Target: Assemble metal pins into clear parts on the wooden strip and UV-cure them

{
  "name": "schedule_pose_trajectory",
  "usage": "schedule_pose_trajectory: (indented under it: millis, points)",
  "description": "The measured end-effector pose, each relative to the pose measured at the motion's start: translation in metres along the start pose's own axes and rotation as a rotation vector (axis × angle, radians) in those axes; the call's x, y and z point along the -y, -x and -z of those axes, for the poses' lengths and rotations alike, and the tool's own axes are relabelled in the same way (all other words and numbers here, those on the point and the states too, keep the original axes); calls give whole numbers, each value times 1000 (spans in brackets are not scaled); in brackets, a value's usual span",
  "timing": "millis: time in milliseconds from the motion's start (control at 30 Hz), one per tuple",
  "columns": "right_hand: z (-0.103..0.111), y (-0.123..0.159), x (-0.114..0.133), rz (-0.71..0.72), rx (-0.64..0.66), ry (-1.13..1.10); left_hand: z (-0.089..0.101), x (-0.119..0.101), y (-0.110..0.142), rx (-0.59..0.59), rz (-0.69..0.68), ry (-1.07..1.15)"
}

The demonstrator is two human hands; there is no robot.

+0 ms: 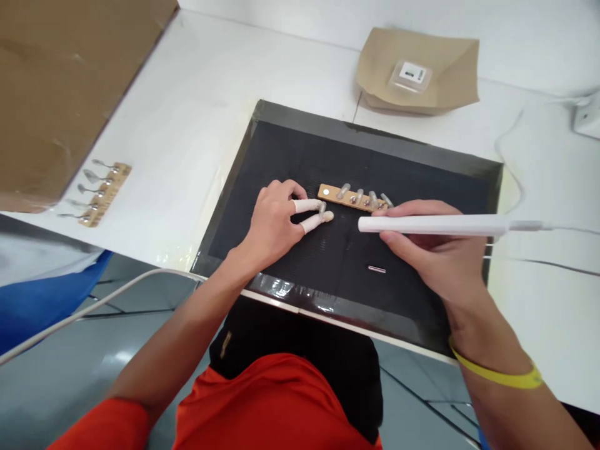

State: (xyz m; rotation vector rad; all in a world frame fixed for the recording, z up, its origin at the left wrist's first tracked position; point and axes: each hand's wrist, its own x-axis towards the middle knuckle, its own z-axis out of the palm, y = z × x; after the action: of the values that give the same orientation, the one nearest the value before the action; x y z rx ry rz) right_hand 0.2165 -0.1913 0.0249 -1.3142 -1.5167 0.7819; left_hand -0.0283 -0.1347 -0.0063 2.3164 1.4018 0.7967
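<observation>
My left hand (276, 215) wears white finger cots on the thumb and index finger. Between those fingertips is a small translucent tube-like piece (322, 209). My right hand (435, 250) is closed around a white pen-shaped device (431, 224) with a cable at its right end. Its blunt left tip hovers over the black mat (290, 150). Just beyond both hands lies a tan strip (334, 195) bearing several similar translucent pieces; its right end is partly hidden by my right fingers. A short shiny metal pin (377, 269) rests on the mat below the device.
A brown paper tray (450, 81) with a clear labelled box (410, 76) in it stands behind the mat. On the left, another strip (100, 200) carries several metal spoon-shaped pieces beside a large brown board (70, 81). Cables run along the right side.
</observation>
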Motion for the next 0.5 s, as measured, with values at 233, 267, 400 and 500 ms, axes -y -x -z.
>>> schedule_pose_trajectory:
  millis: [233, 267, 400, 500]
  points:
    - [-15, 0, -8, -17, 50, -97, 2, 0, 0, 33, 13, -1]
    - [-16, 2, -8, -26, 46, -88, 3, -1, 1, 37, 19, 1]
    - [-16, 6, -7, -39, 35, -27, 6, -3, 1, 40, 36, 47]
    - [-14, 7, -8, -22, 43, 1, 9, -4, 1, 73, -43, 96]
